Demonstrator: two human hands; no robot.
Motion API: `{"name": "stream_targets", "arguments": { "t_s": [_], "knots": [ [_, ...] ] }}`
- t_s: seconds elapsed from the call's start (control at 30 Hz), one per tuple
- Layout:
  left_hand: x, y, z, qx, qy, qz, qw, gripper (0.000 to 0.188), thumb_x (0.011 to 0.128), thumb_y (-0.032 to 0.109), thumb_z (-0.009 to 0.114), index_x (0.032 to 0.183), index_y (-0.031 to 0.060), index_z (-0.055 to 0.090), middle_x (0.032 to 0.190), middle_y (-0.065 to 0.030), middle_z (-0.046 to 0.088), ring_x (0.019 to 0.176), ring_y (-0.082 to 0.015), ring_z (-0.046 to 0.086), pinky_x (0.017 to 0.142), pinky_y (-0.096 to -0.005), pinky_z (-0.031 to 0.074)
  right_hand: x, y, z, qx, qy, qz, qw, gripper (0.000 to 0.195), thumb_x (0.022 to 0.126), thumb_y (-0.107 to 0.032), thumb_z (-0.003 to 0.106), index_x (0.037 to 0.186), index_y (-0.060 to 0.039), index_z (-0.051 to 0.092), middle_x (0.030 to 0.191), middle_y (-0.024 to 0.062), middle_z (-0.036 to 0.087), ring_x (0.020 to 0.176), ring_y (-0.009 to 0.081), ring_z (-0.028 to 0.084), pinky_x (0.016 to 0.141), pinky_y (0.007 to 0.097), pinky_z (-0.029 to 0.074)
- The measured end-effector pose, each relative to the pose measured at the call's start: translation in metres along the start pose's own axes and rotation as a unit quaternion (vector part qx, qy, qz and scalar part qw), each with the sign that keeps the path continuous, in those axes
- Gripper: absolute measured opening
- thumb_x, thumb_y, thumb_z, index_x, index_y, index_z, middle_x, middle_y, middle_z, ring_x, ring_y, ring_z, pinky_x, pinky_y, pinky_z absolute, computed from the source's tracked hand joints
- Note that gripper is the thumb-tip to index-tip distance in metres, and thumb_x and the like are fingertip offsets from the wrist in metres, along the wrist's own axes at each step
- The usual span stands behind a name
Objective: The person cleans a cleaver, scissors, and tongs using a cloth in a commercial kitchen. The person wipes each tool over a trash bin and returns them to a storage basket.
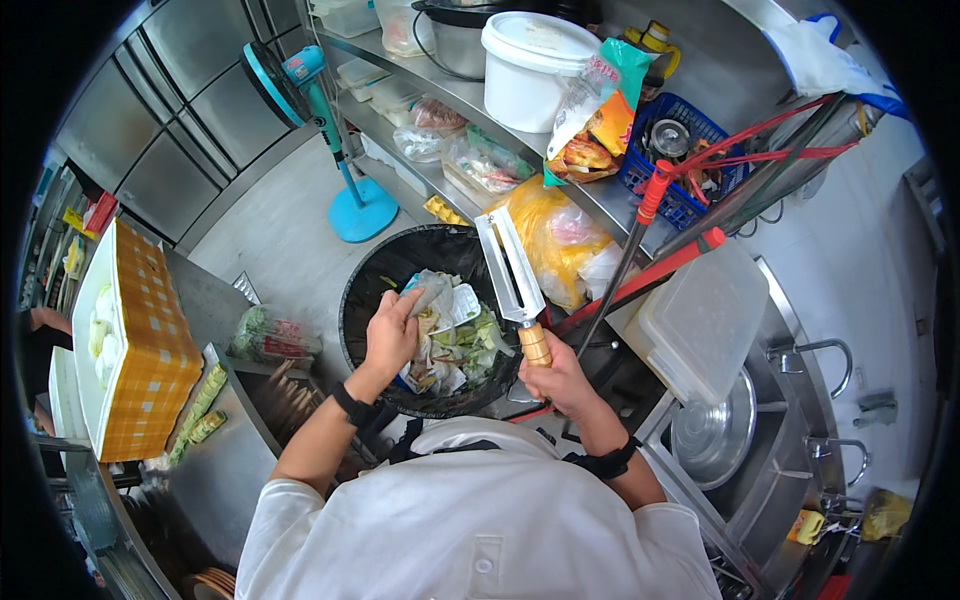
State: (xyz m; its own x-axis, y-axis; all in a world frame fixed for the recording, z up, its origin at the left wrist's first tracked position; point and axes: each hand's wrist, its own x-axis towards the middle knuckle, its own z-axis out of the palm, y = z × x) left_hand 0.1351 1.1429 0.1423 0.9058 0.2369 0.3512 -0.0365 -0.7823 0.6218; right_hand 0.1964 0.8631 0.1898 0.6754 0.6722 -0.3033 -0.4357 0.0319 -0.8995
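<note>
My right hand (pixel 559 379) grips the bamboo-like handle of a large metal peeler (pixel 512 266). Its slotted blade points up and away from me, above the right rim of a black-lined waste bin (pixel 358 281). Over the bin's left part is my left hand (pixel 394 334), its fingers bent close to a piece of greyish crumpled plastic (pixel 431 286); whether they pinch it is unclear. Vegetable scraps (pixel 480 345), wrappers and a white plastic container (pixel 465 306) fill the bin. On the steel counter to the left lie peeled-looking green stalks (pixel 199 405).
A checked-cloth-covered box (pixel 154 345) stands on the left counter (pixel 217 480), near a person's arm (pixel 49 321). Beyond the bin are a blue fan (pixel 364 210) and a loaded steel shelf (pixel 517 135). Red-handled poles (pixel 637 285) slant at right, before a sink (pixel 780 457).
</note>
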Motion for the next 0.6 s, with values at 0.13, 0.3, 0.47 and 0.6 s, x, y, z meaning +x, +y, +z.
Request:
{"name": "stream_targets", "arguments": {
  "t_s": [0.13, 0.3, 0.47, 0.6],
  "knots": [
    [0.006, 0.060, -0.013, -0.128, 0.077, 0.029, 0.988, 0.048, 0.078, -0.005, 0.057, 0.125, 0.0066, 0.058, 0.089, -0.0134, 0.051, 0.079, -0.0307, 0.056, 0.070, -0.0365, 0.048, 0.006, 0.007, 0.004, 0.030, -0.008, 0.014, 0.999, 0.045, 0.079, -0.001, 0.062, 0.121, -0.0051, 0.046, 0.074, 0.0023, 0.056, 0.048, 0.0076, 0.049, 0.039, 0.0223, 0.036],
    [0.009, 0.101, -0.003, -0.111, -0.053, 0.089, 0.988, 0.050, 0.077, 0.013, 0.072, 0.126, 0.0125, 0.059, 0.093, -0.0115, 0.044, 0.084, -0.0275, 0.054, 0.071, -0.0371, 0.049, 0.015, 0.004, 0.026, -0.018, -0.018, 0.008, 1.000, 0.042, 0.076, 0.001, 0.060, 0.115, -0.0039, 0.046, 0.075, 0.0034, 0.055, 0.048, 0.0088, 0.050, 0.040, 0.0238, 0.039],
    [0.009, 0.097, 0.017, -0.205, -0.029, 0.060, 0.976, 0.036, 0.084, 0.007, 0.068, 0.119, 0.0055, 0.060, 0.092, -0.0099, 0.040, 0.086, -0.0249, 0.045, 0.078, -0.0327, 0.043, 0.020, 0.009, 0.030, -0.101, 0.017, -0.049, 0.994, 0.041, 0.077, 0.001, 0.058, 0.116, -0.0015, 0.047, 0.070, 0.0015, 0.053, 0.047, 0.0081, 0.050, 0.041, 0.0241, 0.041],
    [0.013, 0.086, 0.008, -0.183, -0.094, 0.140, 0.969, 0.031, 0.086, 0.001, 0.063, 0.116, 0.0057, 0.062, 0.091, -0.0105, 0.041, 0.084, -0.0256, 0.047, 0.075, -0.0337, 0.043, 0.017, 0.014, 0.025, -0.126, 0.029, -0.063, 0.990, 0.040, 0.077, 0.001, 0.058, 0.115, -0.0011, 0.047, 0.071, 0.0007, 0.053, 0.048, 0.0080, 0.050, 0.042, 0.0238, 0.041]
  ]
}}
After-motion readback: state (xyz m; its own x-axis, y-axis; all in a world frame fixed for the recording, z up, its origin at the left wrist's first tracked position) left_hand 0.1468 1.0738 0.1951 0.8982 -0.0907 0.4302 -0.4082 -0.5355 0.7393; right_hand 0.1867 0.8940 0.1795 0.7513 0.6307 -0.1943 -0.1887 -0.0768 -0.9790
